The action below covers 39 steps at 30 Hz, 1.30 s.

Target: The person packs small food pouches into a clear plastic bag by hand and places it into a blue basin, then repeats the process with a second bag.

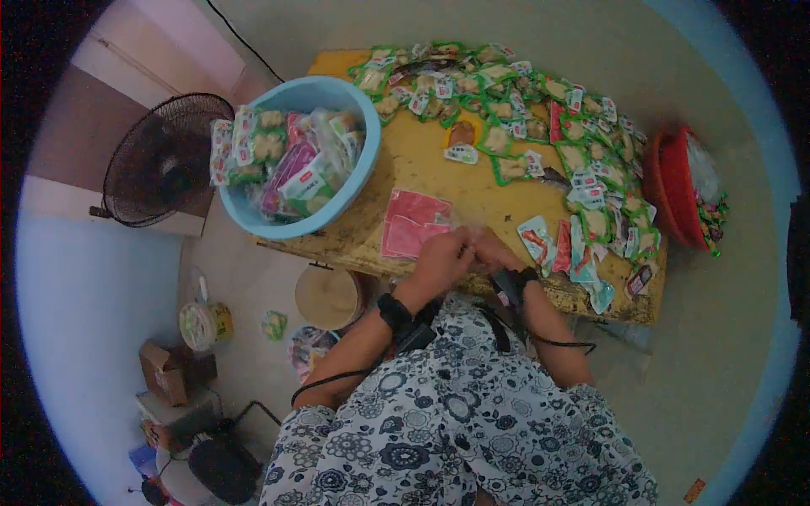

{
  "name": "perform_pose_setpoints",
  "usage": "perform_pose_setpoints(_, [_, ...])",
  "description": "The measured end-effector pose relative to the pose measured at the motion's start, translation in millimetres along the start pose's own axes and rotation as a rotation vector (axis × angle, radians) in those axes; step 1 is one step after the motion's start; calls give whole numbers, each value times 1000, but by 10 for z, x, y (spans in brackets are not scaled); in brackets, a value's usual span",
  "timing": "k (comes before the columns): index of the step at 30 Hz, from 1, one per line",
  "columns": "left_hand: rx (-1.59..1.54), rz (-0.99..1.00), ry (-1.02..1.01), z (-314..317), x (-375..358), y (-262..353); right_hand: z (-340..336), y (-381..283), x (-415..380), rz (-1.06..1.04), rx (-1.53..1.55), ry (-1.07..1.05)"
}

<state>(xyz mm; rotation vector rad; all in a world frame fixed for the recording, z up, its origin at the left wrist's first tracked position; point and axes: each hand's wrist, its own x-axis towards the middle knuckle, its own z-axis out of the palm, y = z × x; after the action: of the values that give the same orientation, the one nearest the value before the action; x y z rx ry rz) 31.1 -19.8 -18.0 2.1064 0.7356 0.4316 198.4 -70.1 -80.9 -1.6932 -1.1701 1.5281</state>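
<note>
Close together at the table's front edge, my left hand (445, 256) and my right hand (493, 250) have their fingers closed, the fingertips almost meeting. A faint, see-through bit of something shows just above the fingers, too blurred to name. Beside my left hand lie flat pink square packets (408, 231), overlapping on the yellow table (396, 160). To the right of my right hand are a white packet with a red print (537, 240) and a narrow red packet (562, 246).
A blue basin (369, 156) full of food packets stands at the table's left. Many green-edged snack packets (513, 169) spread along the back and right. A red basin (666, 181) is at the right end. A black fan (164, 160) and a round bucket (327, 297) are left.
</note>
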Motion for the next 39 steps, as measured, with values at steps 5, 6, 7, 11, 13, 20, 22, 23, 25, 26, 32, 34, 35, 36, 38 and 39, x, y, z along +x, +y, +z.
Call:
perform_pose_setpoints(5, [12, 9, -17, -55, -27, 85, -2, -73, 80, -82, -87, -27])
perform_pose_setpoints(6, [-7, 15, -11, -52, -31, 77, 15, -32, 122, -116, -101, -27])
perform_pose_setpoints(7, [-27, 20, -5, -50, -37, 61, 27, 11, 155, -149, -109, -30])
perform_pose_setpoints(11, [-203, -40, 20, 112, -97, -184, 94, 160, 244, -291, -112, -26])
perform_pose_setpoints(13, [-260, -64, 7, 12, -161, -301, 127, 219, 264, -355, -95, -23])
perform_pose_setpoints(20, [322, 102, 107, -659, -373, -517, 131, 46, 153, -384, -164, -33])
perform_pose_setpoints(22, [438, 117, -51, -684, -446, -514, -5, -34, 214, -856, -547, -45])
perform_pose_setpoints(23, [494, 125, -132, -690, -474, -514, -29, -67, 228, -879, -624, -67])
perform_pose_setpoints(25, [481, 87, -135, -650, -515, -584, -37, -122, 258, -721, -653, -126])
perform_pose_setpoints(26, [473, 69, -138, -621, -525, -620, -14, -137, 262, -536, -603, -161])
perform_pose_setpoints(32, [653, 143, -189, -528, -499, -768, 132, -81, 213, -462, -416, 76])
perform_pose_setpoints(34, [663, 120, -192, -506, -502, -809, 88, -161, 28, -339, -446, 123])
perform_pose_setpoints(35, [666, 108, -193, -493, -507, -822, 61, -190, -92, -237, -458, 140])
perform_pose_setpoints(36, [663, 109, -195, -493, -507, -819, 50, -63, -160, -141, -280, 203])
perform_pose_setpoints(38, [660, 111, -193, -516, -483, -793, 0, 247, -257, 48, 74, 326])
perform_pose_setpoints(39, [677, 112, -193, -537, -467, -761, -42, 287, -322, 49, 170, 397])
